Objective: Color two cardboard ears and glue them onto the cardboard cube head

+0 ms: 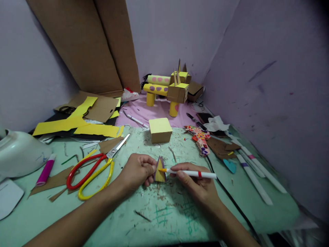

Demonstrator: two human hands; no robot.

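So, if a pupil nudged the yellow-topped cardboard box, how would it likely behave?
The box would probably slide rather than roll, given its flat faces. Being cardboard, it is likely light for its size; its straight edges suggest stiffness.

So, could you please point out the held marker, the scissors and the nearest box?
Held marker (192,173): head view, on its white barrel.
Scissors (110,153): head view, near the pivot.
Nearest box (161,127): head view, on its yellow top.

Green-covered table (133,221) bears green pen marks and scattered debris. A small yellow-topped cardboard box (160,132) stands near its middle. Left side: scissors (110,160), magenta tube (45,173). Right side: flower-patterned tool (202,139), blue heart-shaped piece (229,166), white markers (253,176). Far end: pink cloth (136,107).
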